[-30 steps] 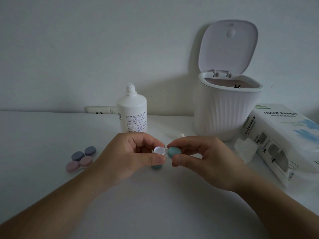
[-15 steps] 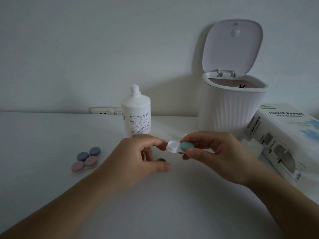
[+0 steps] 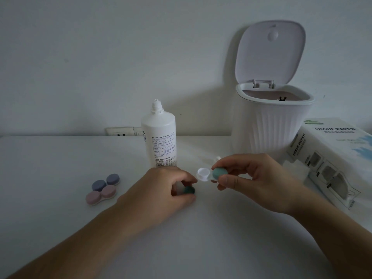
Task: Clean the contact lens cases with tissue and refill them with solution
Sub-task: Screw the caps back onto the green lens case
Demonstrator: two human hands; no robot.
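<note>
My right hand (image 3: 255, 178) pinches a white contact lens case (image 3: 203, 174) above the table; its left well is uncovered and a light teal cap (image 3: 219, 171) covers the right well. My left hand (image 3: 161, 190) rests low on the table with thumb and fingers curled round a dark teal cap (image 3: 189, 190). A purple lens case (image 3: 106, 182) and a pink lens case (image 3: 100, 195), both capped, lie side by side at the left. The white solution bottle (image 3: 160, 137) stands uncapped behind my left hand. A tissue paper pack (image 3: 330, 158) lies at the right.
A white ribbed bin (image 3: 269, 125) with its lid raised stands at the back right against the wall. A small white cap (image 3: 217, 158) lies on the table behind my right hand. A wall socket (image 3: 122, 131) sits at the table's back edge.
My left hand has taken the dark teal cap off the case and lowered it to the table. My right hand has kept the case, now shifted slightly right.
</note>
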